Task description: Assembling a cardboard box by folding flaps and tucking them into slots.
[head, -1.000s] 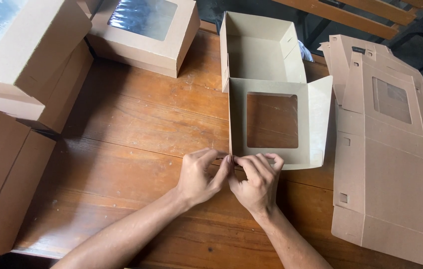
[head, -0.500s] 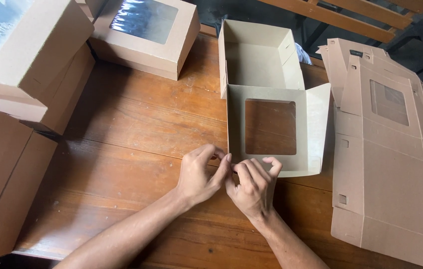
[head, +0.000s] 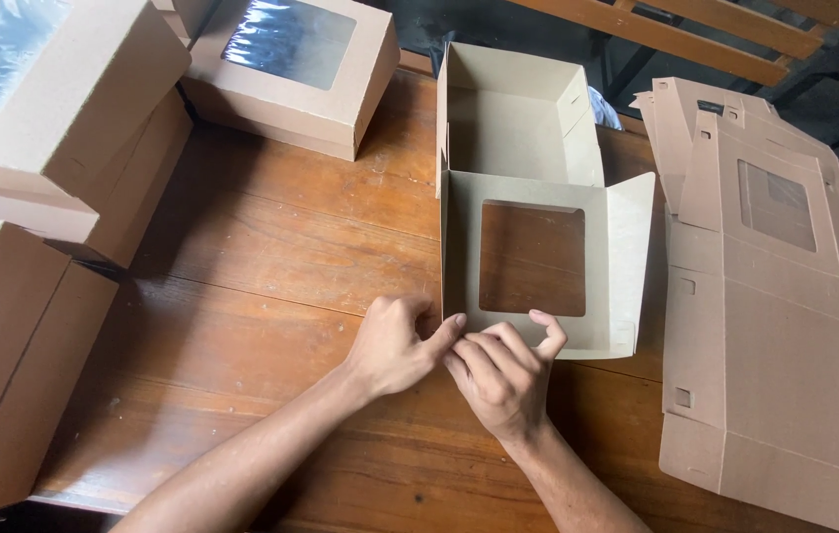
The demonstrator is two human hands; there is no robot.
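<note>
Both hands (head: 459,360) pinch lid (head: 538,266) front edge.

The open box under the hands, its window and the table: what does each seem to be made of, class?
Open box: brown card, matt, by its sharp creases and thin edges. Its window: probably clear film, since the wood shows through; possibly just a hole. Table: wood, lightly glossy, with visible grain and plank seams.

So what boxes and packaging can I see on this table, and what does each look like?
Open box: centre, brown card, windowed lid folded out flat; left hand and right hand pinch its front edge.
Closed box: top, brown, clear film window.
Stacked boxes: left side, brown, one windowed.
Flat unfolded boxes: right, brown card, square window.
</note>
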